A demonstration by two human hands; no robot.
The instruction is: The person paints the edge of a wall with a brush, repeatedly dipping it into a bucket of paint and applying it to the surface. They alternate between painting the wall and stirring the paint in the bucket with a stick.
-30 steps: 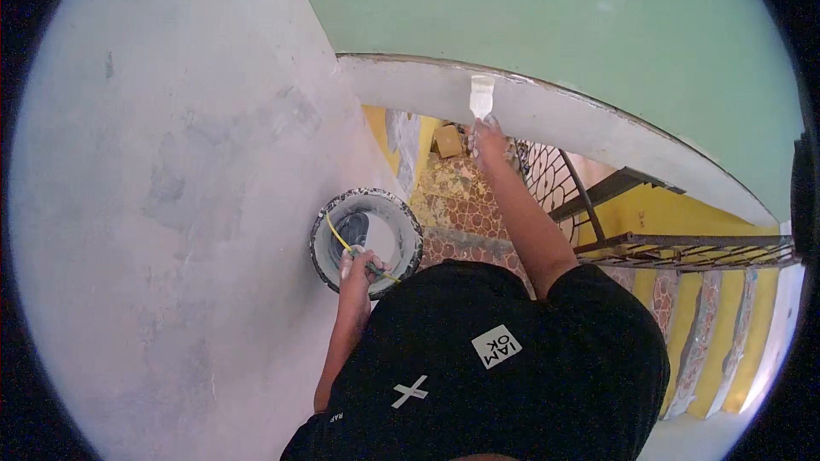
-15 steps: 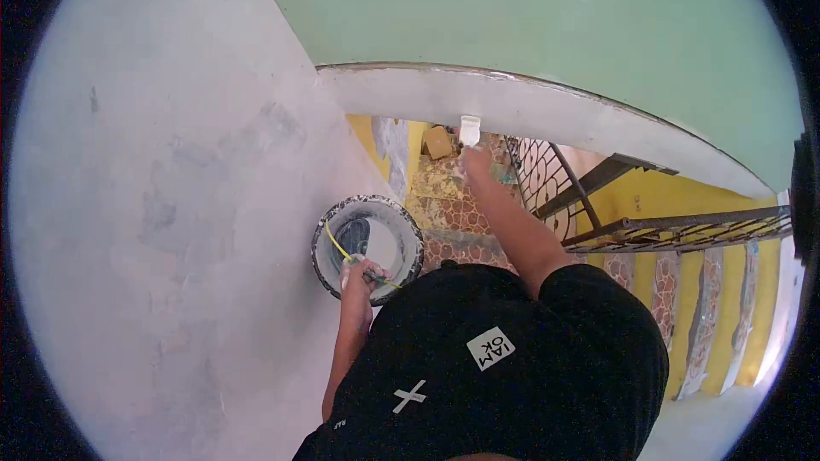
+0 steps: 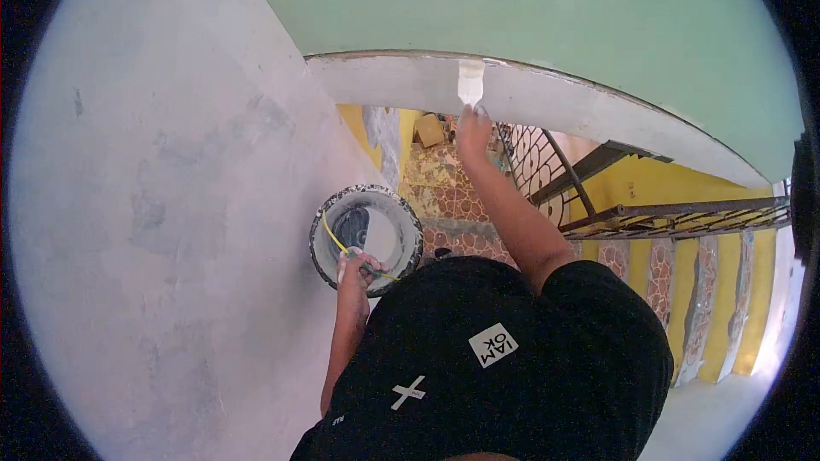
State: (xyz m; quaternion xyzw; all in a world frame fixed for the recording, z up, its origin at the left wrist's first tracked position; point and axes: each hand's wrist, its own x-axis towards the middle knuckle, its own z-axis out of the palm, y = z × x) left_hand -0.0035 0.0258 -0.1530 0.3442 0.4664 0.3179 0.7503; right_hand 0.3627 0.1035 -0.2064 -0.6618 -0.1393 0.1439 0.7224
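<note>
My right hand [image 3: 473, 130], reaching forward, is closed around the handle of a white paintbrush [image 3: 471, 85]. The brush's tip touches the white band [image 3: 384, 77] just under the green surface. At lower left, my left hand [image 3: 359, 265] grips the yellow cord handle [image 3: 333, 235] of a bucket [image 3: 318, 252]. Pale splashes cover the bucket's black rim. Inside it shows a whitish liquid [image 3: 384, 235] beside a dark patch.
A pale, patchy wall [image 3: 188, 230] fills the left side. Beyond the band, a brown box [image 3: 430, 131] lies on the patterned floor below. A metal railing [image 3: 666, 224] and yellow stairs [image 3: 709, 307] run along the right.
My right hand has moved the paintbrush up across the white band, from its lower edge to near the green surface. My left hand still holds the bucket by its cord.
</note>
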